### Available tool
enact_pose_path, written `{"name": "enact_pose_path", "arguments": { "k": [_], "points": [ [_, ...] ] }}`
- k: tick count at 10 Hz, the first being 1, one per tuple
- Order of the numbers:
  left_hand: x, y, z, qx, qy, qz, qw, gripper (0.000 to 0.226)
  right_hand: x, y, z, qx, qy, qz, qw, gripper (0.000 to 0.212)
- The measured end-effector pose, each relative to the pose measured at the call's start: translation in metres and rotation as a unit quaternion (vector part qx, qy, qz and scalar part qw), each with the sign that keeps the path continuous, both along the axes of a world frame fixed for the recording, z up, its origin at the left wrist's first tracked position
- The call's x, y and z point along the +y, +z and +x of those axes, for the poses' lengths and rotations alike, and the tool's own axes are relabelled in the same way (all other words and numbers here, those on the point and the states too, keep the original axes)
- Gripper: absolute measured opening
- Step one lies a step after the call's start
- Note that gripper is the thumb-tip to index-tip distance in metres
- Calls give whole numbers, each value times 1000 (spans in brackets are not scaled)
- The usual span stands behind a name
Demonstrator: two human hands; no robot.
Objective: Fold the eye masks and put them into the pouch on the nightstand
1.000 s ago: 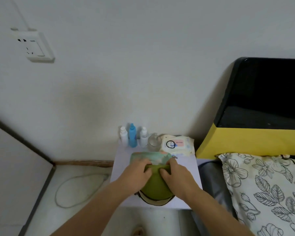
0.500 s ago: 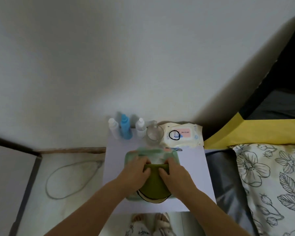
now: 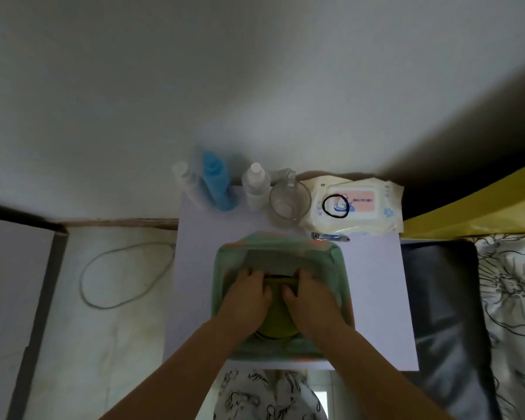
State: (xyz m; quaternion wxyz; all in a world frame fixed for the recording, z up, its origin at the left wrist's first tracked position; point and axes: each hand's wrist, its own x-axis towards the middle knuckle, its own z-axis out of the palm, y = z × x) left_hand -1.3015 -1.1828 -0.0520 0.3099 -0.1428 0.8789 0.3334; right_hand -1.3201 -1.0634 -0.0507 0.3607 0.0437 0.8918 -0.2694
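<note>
A pale green pouch [image 3: 337,262] with orange patches lies open in the middle of the white nightstand [image 3: 376,283]. A folded olive-green eye mask [image 3: 278,319] sits in the pouch's opening, its far edge under the pouch's grey lining. My left hand [image 3: 244,298] presses on the mask's left side and my right hand [image 3: 311,298] on its right side, thumbs nearly touching in the middle. Both hands hide most of the mask; a dark strap edge shows below it.
Along the nightstand's back edge stand a white bottle [image 3: 184,183], a blue bottle [image 3: 217,183], a small white bottle [image 3: 256,183], a glass [image 3: 290,203] and a wet-wipes pack [image 3: 356,204] with a black hair tie. A nail clipper [image 3: 331,237] lies beside the pouch. The bed [image 3: 497,298] is right, a cable loop [image 3: 125,274] left.
The camera has tilted down, so the view is now from above. My hands have pushed the green mask further into the pouch, whose opening now surrounds both hands.
</note>
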Motion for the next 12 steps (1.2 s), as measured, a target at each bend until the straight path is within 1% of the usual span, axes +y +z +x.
{"name": "enact_pose_path", "arguments": {
  "k": [1, 3, 4, 5, 6, 7, 8, 9, 10, 11, 12],
  "points": [
    [5, -13, -4, -4, 11, 3, 1000, 29, -2, -13, -1, -13, -19, 2, 1000, 23],
    [6, -30, -1, 0, -15, -24, 1000, 28, -5, -26, 1, -42, -32, 6, 999, 29],
    [6, -31, 0, -4, -25, -27, 999, 30, -4, -26, 1, -46, -29, 9, 998, 31],
    [6, -27, 0, -11, -33, -18, 999, 30, -3, -23, 1, -45, -17, 16, 999, 28],
    [6, -18, 2, -10, -40, -22, 999, 28, -1, -15, 3, -24, 13, 36, 999, 28],
    [8, -6, 3, 17, -34, -34, 999, 22, 1, -4, 6, 23, 38, 52, 998, 25],
    [10, 11, 2, 40, -15, -34, 999, 18, 2, 11, 7, 45, 52, 57, 996, 20],
    [9, 29, 4, 72, -7, -44, 996, 18, 5, 29, 8, 76, 76, 65, 992, 26],
    [7, 50, 8, 73, -2, -42, 996, 21, 8, 53, 7, 87, 114, 67, 987, 33],
    [7, 76, 10, 102, 6, -42, 994, 18, 12, 76, 6, 115, 175, 65, 976, 33],
    [10, 103, 15, 98, 20, -50, 994, 18, 18, 103, 5, 110, 202, 65, 971, 27]
  ]
}}
